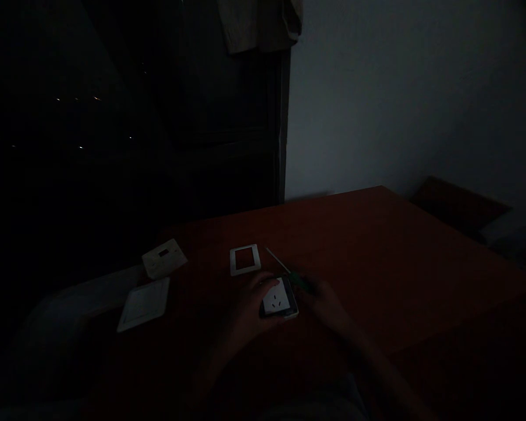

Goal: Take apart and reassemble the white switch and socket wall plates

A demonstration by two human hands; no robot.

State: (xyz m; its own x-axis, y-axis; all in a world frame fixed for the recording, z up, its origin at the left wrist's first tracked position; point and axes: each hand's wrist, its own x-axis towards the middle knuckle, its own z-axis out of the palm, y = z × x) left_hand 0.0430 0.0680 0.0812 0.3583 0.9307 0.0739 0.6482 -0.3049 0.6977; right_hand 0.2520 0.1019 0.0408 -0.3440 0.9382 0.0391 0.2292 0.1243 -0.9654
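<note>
Forearms point(370, 354): nearest, entering from below, mostly sunk in shadow.
Left side: white panel point(145, 304) and pale plate point(164, 259) with a rectangular hole lie near the table point(359, 234)'s left edge, itself hard to trace.
White frame point(256, 257): flat, its square opening showing red-brown tabletop.
Left hand point(252, 301): curled around the socket point(277, 298), gripping it, hiding its left side.
Socket: between the hands; white slotted face upward, dark border; table contact unclear.
Right hand point(326, 299): wrapped around the green-handled screwdriver point(301, 282); fingertips blurred, shaft pointing up-left.
Right side: widest open stretch, reaching the table's far edge beside the wall point(377, 105).
</note>
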